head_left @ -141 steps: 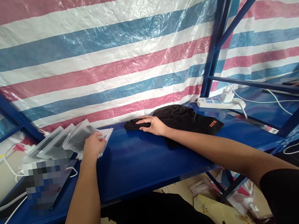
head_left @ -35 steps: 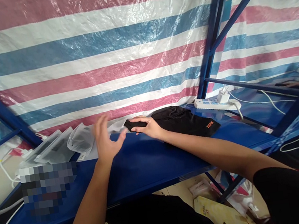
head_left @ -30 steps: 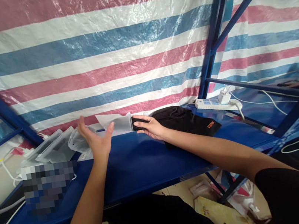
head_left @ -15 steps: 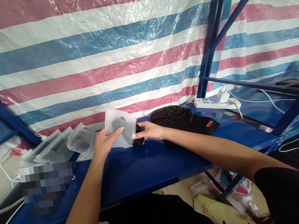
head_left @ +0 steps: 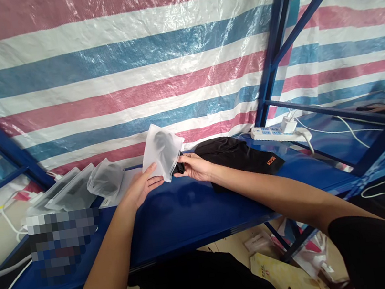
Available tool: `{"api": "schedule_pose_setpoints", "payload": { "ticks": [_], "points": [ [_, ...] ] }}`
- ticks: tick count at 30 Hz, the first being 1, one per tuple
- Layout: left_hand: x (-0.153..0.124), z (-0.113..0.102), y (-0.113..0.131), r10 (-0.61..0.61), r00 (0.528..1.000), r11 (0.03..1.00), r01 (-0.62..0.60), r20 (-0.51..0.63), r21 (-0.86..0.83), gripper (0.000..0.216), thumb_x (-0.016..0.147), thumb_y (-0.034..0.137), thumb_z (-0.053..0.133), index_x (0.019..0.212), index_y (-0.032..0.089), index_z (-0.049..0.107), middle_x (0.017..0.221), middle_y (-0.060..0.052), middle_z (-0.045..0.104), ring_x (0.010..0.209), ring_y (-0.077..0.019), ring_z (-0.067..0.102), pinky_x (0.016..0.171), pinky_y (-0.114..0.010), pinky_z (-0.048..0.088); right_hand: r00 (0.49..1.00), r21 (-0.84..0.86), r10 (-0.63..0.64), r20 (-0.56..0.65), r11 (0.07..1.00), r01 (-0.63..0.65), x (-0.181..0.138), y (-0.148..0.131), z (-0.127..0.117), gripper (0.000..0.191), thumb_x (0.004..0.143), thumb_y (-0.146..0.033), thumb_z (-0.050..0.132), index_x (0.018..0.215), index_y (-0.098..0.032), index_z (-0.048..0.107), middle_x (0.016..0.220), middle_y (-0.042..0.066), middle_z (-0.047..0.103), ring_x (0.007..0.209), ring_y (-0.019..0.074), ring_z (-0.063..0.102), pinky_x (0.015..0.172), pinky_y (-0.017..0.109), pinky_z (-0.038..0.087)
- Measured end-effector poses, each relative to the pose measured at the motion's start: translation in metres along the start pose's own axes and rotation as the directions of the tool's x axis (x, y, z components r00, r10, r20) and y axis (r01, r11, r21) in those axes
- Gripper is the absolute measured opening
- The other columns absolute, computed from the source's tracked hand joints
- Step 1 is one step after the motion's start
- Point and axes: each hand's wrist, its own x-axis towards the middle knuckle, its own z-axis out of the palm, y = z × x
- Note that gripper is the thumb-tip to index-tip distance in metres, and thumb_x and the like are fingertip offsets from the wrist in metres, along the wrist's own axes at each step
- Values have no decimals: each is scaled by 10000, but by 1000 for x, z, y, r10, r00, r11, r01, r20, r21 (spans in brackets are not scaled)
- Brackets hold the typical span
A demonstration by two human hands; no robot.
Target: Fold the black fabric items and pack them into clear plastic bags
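A frosted plastic zip bag (head_left: 153,152) is held up over the blue shelf, tilted, with a dark shape showing through it. My left hand (head_left: 142,185) grips its lower left side, thumb in front and fingers along the bottom edge. At the bag's zip end on the right, my right hand (head_left: 196,166) pinches black material (head_left: 179,167) that sticks out of the opening. What this black piece is, I cannot make out. Behind my right wrist lies a black cloth pouch (head_left: 232,155) with orange lettering.
More filled frosted zip bags (head_left: 105,179) lean in a row at the left. A white power strip (head_left: 279,134) with plugs and cables stands at the back right. Blue metal posts (head_left: 274,50) frame the shelf (head_left: 189,220), and a striped plastic sheet (head_left: 122,58) hangs behind it.
The zip bag has tilted and risen slightly to the right, with more of it showing. My left hand's fingers have shifted down to its lower edge. My right hand stays at the opening.
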Motion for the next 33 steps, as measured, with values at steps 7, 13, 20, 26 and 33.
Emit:
{"api": "schedule_pose_setpoints", "payload": {
  "ticks": [7,13,20,26,33],
  "points": [
    [1,14,-9,-6,998,999,9,61,-49,587,873,623,873,1273,212,748,1366,-172,764,1258,-310,748,1005,-408,648,1000,113,6,15,994,-7,-3,-1,2,314,875,-230,929,1086,-151,711,1030,68,838,982,223,819,977,504,707],
    [4,16,-15,124,992,950,-130,40,284,581,839,686,851,1039,141,817,1093,-162,808,899,-235,751,726,-308,580,1000,125,12,6,992,-13,0,2,-1,293,885,-261,934,1043,-144,717,969,66,846,900,212,830,933,409,707],
    [9,15,-15,274,957,839,-285,92,463,573,884,718,748,960,160,849,823,-88,760,713,-189,657,625,-293,489,997,118,-34,-66,992,41,5,-1,0,291,813,-202,975,974,-135,742,880,49,832,780,172,804,799,277,697],
    [10,27,-20,228,948,815,-311,222,490,590,908,739,702,900,166,841,752,-80,740,633,-178,631,596,-304,484,959,133,-25,-282,989,65,8,3,2,307,812,-145,965,921,-164,679,841,20,799,660,125,756,702,240,700],
    [8,36,-21,159,944,856,-278,288,436,559,918,700,737,929,154,854,769,-75,726,657,-169,631,626,-301,491,947,130,-11,-321,990,55,10,5,4,305,835,-104,938,915,-168,650,824,10,778,661,124,743,681,249,719]
  ]
}}
